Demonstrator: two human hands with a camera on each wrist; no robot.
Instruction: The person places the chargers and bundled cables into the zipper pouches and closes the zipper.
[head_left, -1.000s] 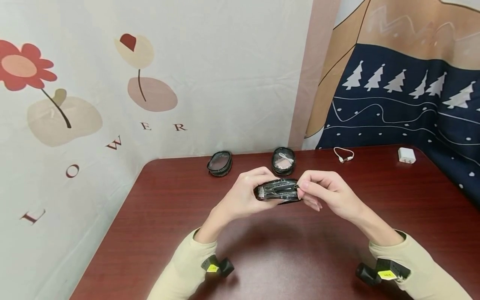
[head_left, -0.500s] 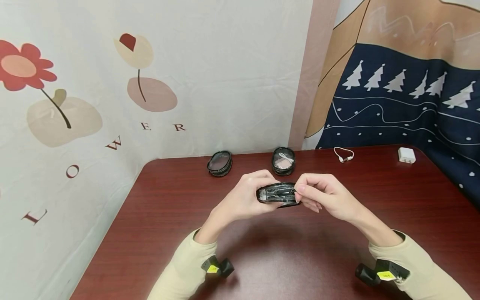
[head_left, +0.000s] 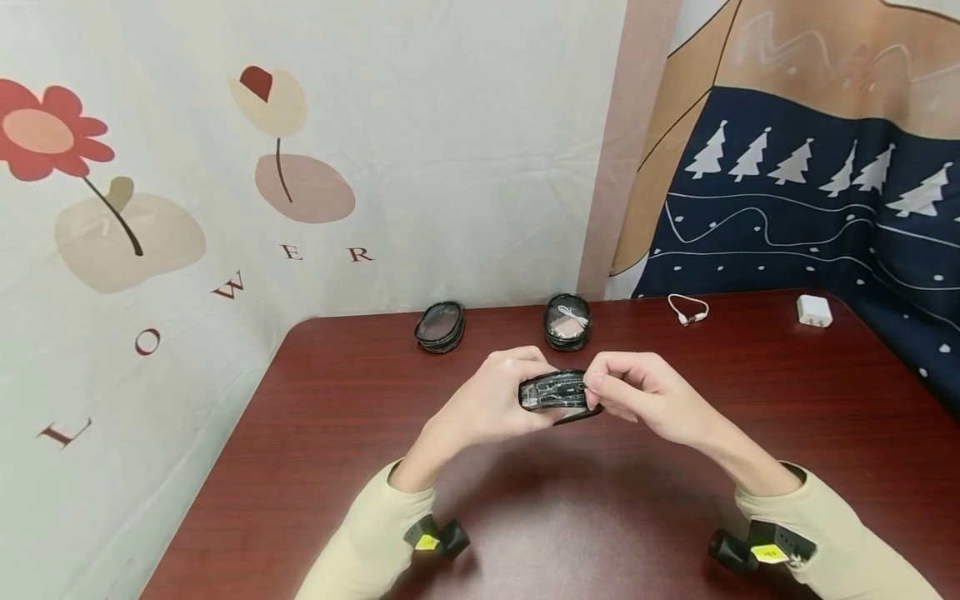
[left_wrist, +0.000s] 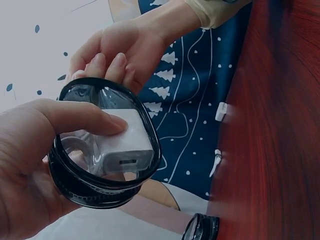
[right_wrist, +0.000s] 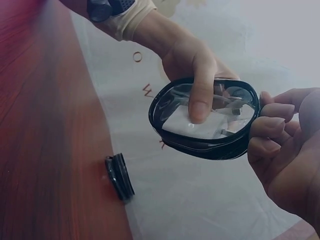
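Note:
A small clear pouch with black trim (head_left: 553, 392) is held up above the table, its zipped edge facing the head camera. My left hand (head_left: 495, 402) grips it from the left, thumb pressed on one clear face. Inside, a white charger plug (left_wrist: 131, 132) and a white cable (left_wrist: 82, 145) show through the plastic. My right hand (head_left: 654, 398) pinches the zipper pull at the pouch's right end between thumb and forefinger; the fingertips mostly cover the pull. In the right wrist view the other right fingers (right_wrist: 267, 125) are curled beside the rim.
Two similar pouches stand at the back of the dark red table (head_left: 345, 392): one on the left (head_left: 440, 327), one with a white cable inside (head_left: 567, 323). Farther right lie a short white cable (head_left: 687, 310) and a white charger plug (head_left: 813, 311). Printed cloth (head_left: 465, 167) hangs behind.
My right fingers have slid a little left along the pouch's zipped edge. The pouch has dropped slightly and shifted a little right in my left hand. The items on the table have not moved.

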